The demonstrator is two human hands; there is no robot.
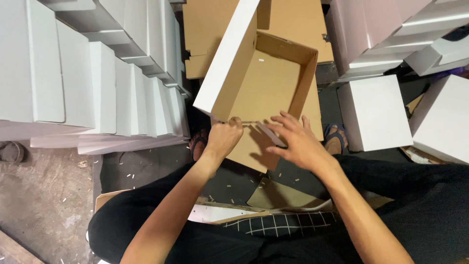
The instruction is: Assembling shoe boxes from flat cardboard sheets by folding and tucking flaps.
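At frame centre, a half-formed cardboard box [261, 83], white outside and brown inside, is held tilted. Its near edge is pinched by the left hand [223, 138]; the right hand [298, 142] is spread over a loose flap [270, 133]. Folding appears underway; the flap likely needs tucking in.

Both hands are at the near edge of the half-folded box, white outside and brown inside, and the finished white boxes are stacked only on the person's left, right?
Not quite: the head view shows finished white boxes stacked on both sides, left and right. The rest holds: the left hand and right hand are at the near edge of the half-folded box, white outside, brown inside.
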